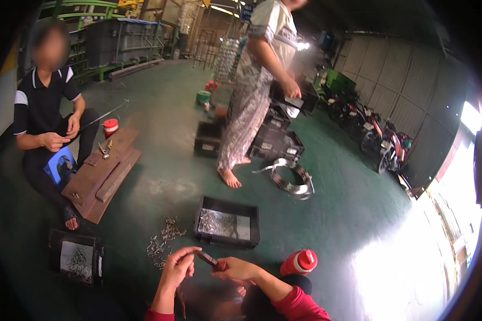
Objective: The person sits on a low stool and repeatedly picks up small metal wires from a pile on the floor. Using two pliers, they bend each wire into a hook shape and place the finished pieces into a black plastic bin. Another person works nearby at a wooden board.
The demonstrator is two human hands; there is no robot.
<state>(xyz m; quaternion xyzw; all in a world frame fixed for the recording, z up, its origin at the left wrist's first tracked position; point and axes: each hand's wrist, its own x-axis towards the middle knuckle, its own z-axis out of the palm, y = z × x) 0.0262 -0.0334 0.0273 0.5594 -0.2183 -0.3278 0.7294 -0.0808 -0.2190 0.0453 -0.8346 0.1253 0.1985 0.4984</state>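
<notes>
My right hand (234, 269) is wrapped around the red handles of a pair of pliers (208, 259). The dark jaws point left, toward the fingertips of my left hand (178, 266). Those fingers are pinched together by the jaws; whatever is between them is too small to make out. Just beyond my hands stands a black plastic crate (255, 227) with small metal pieces in it. Loose small metal pieces (168, 234) lie on the floor to its left. Close to my right forearm is a red bottle (299, 262) with a white band.
A seated person (51, 107) works at a wooden board (99, 182) on the left, with another black crate (98, 262) nearby. Ahead, a person (246, 101) stands beside stacked black crates (284, 144) and a coil of wire (293, 187). Motorbikes (377, 139) line the right wall.
</notes>
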